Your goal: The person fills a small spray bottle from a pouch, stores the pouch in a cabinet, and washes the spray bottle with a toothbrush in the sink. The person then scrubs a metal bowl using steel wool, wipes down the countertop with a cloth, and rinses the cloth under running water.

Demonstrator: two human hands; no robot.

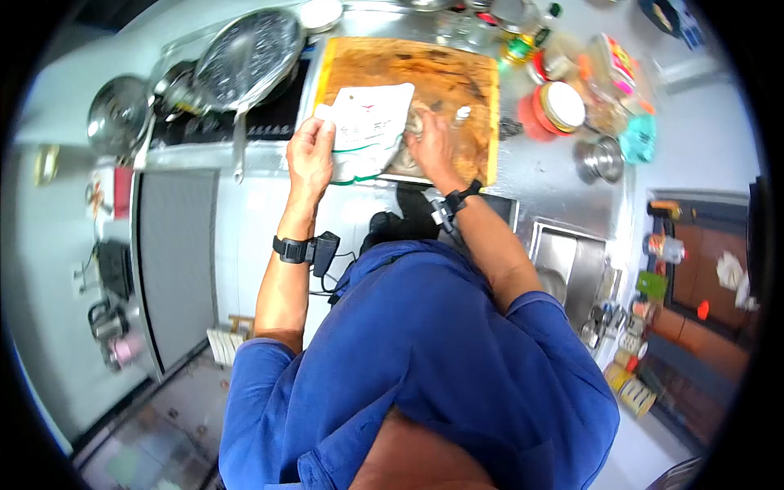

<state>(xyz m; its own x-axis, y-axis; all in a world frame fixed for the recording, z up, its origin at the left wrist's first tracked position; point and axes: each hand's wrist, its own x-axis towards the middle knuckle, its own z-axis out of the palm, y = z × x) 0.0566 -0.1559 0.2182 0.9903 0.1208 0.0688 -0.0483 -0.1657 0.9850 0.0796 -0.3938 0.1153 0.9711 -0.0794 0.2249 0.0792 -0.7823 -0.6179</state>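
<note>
Showing, well left of the wooden cutting board (367, 57), a round, shiny metal pan (118, 116). Showing, nearer the board's left edge, a wide, glossy, round wok (253, 57) with a long, slim metal handle. Gripping with the left hand (310, 151), and pressing with the thumb, a smooth, white, printed pouch (371, 131) banded in green, holding it over the board's left part. Curling the right hand (433, 147) above the board's middle, beside the pouch, against crumpled beige stuff (415, 122), too blurred to name; grasping it or merely touching it, impossible to tell. Displaying, toward the board's right edge, a small whitish piece (463, 113) on dark-stained grain. Showing, right of the board, a rounded red jar (535, 121) and, farther off, smooth steelware (603, 159).
</note>
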